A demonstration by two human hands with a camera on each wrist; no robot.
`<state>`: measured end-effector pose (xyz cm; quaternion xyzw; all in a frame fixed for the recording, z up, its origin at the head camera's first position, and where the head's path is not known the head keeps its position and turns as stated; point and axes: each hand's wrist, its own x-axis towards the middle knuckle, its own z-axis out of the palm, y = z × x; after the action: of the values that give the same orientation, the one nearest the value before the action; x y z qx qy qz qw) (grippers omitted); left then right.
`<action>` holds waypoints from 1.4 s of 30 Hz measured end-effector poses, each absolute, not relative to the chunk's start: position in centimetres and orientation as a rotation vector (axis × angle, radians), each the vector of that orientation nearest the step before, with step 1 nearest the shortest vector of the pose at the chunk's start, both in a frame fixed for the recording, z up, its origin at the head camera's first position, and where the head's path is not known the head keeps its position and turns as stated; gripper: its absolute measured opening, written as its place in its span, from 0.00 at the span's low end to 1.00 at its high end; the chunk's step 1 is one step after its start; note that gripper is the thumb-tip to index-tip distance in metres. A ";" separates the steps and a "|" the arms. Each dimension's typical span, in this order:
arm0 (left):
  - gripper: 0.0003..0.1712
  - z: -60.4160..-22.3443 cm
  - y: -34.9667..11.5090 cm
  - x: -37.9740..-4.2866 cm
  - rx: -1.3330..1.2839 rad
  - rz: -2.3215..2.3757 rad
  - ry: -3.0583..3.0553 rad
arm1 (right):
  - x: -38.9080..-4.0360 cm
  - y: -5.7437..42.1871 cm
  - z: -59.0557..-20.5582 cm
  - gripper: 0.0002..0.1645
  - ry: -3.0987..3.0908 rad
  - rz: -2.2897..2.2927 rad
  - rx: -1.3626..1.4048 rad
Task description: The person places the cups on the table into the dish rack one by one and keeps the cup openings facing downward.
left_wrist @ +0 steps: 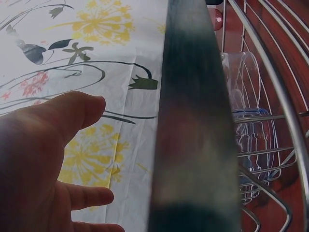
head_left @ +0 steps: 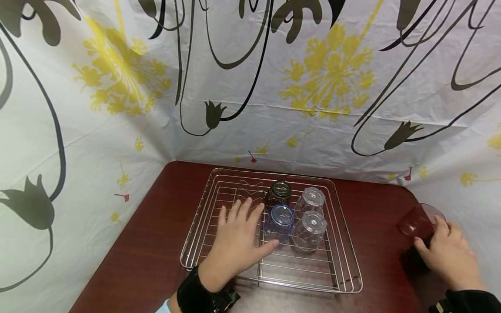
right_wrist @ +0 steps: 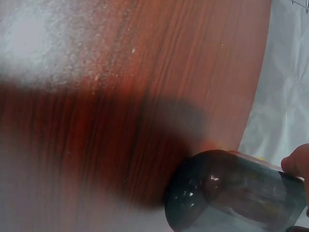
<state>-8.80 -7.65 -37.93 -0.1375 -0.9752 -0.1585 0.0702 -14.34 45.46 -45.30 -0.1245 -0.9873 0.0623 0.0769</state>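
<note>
My left hand is spread over the left half of a wire rack, with its thumb in front of an upturned blue glass; whether they touch I cannot tell. Behind the blue glass stands an upturned dark glass. Two clear glasses, also mouth down, stand to the right. At the table's right side, my right hand holds another dark glass by its rim end, finger and thumb at its edge. A reddish see-through glass is just behind that hand.
The rack stands on a dark red wooden table. A patterned white cloth hangs behind and at both sides of the table. Wavy wire dividers are at the rack's back left.
</note>
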 end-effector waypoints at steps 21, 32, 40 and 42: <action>0.54 -37.2 -8.0 -9.0 -0.425 -0.419 -2.940 | -12.9 43.9 -43.6 0.36 -2.778 0.050 -0.356; 0.53 -36.9 -7.7 -9.3 -0.442 -0.405 -2.948 | -12.6 42.9 -42.3 0.29 -2.774 0.015 -0.346; 0.53 -36.7 -7.6 -9.5 -0.439 -0.443 -2.949 | -12.5 41.0 -40.7 0.30 -2.743 0.064 -0.250; 0.53 -36.6 -7.6 -9.6 -0.439 -0.456 -2.946 | -12.5 40.4 -40.3 0.29 -2.739 0.080 -0.213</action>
<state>-9.58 -7.58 -36.57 -0.1454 -0.9757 -0.1510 0.0642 -12.51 40.41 -40.31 -0.0761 -0.9774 0.0286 0.1953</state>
